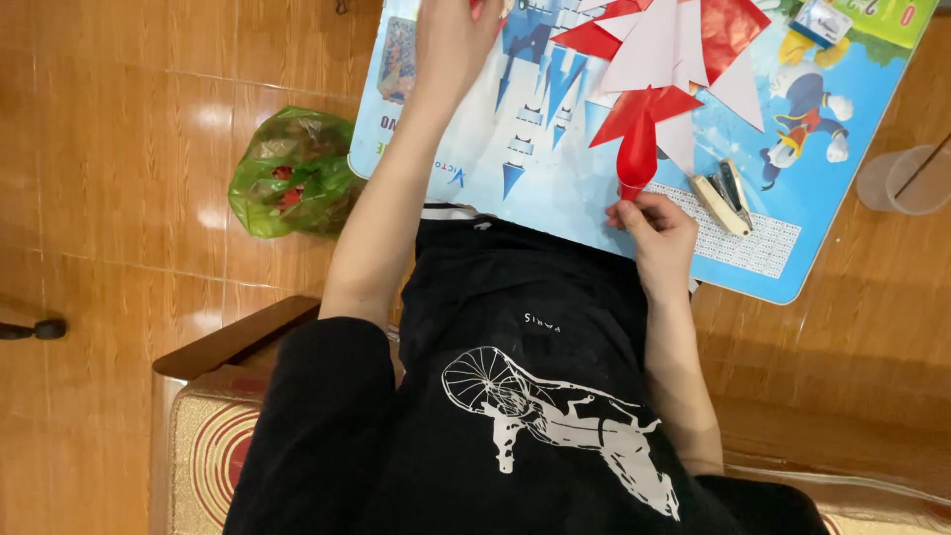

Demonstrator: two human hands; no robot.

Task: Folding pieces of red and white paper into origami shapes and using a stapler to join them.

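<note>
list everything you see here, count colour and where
balloon: 1, red, on the board, neck pinched by the right hand
folded paper: several sheets, red and white, board's far end
picture board: 1, blue, over the lap
stapler: 1, beige, beside the balloon
plastic bag: 1, green, on the floor
plastic cup: 1, clear, floor at the frame's edge
left hand: raised at the board's far end
right hand: at the balloon's neck

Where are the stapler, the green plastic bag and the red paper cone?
stapler [724,196], head view, middle of its body
green plastic bag [287,178], head view, crumpled middle
red paper cone [637,154], head view, its rolled body
</note>
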